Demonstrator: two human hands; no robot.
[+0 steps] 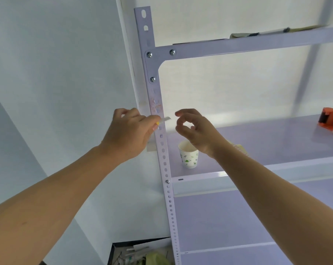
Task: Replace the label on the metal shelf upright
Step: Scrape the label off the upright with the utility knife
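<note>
While both forearms reach up from the lower corners, a dark box [114, 253] of mixed clutter sits nearest, at the bottom edge just L of the metal upright [166, 169]. L hand [129, 132] is raised in front of the upright's L side, fingers curled round a small scraper blade [164, 120] w/ a bit of yellow handle showing; the blade tip pokes across the upright's face toward the R. R hand [194, 129] hovers just R of the upright, near the blade tip but apart from it, fingers clenched into a loose ring, thumb tip close to a fingertip, nothing visible in them. Label residue [156, 106], a scuffed patch w/ reddish specks, lies on the upright's face just above the blade, below the bolted corner bracket. A greyish strip of tape peeks out under the L hand beside the upright. Behind the R wrist a paper cup [188, 154] w/ green print stands upright on the middle shelf [257, 134], near its front L corner. Far R on that shelf sits an orange tape dispenser [331, 119]. Top shelf [257, 42] carries flat items, too blurred to ID.
</note>
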